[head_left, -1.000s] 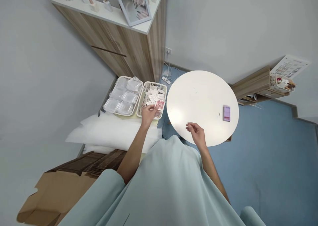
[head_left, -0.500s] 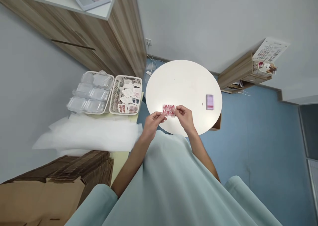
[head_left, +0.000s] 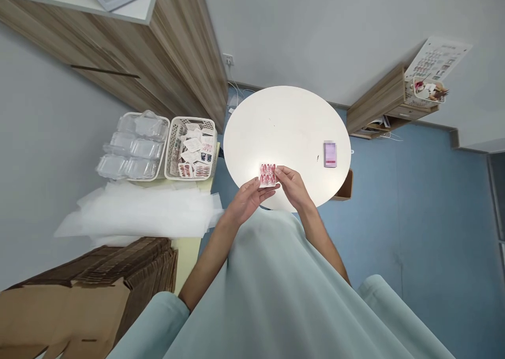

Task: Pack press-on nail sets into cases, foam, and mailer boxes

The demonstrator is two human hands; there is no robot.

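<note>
Between my two hands is a small card of red and pink press-on nails (head_left: pixel 268 174), set in two rows, its face turned up to me. My left hand (head_left: pixel 248 197) grips its lower left edge, with the thumb at the front and the fingers reaching beneath. The right edge is pinched by the thumb and fingers of my right hand (head_left: pixel 292 184). Both hands are above the near edge of the round white table (head_left: pixel 288 122). Further right on the tabletop lies a purple pack (head_left: pixel 330 154), its print blurred, with a small dark object (head_left: pixel 317 159) beside it.
At left, a white basket (head_left: pixel 169 162) holds several nail cards and packets; another beside it carries clear plastic trays (head_left: pixel 134 146). White sheets (head_left: pixel 145 212) and folded cardboard boxes (head_left: pixel 98 290) lie nearer. A wooden cabinet (head_left: pixel 173 49) rises behind; a low shelf (head_left: pixel 379 104) stands right.
The nail card now faces me more squarely. My left-hand fingers have extended further beneath it. The camera view has shifted slightly.
</note>
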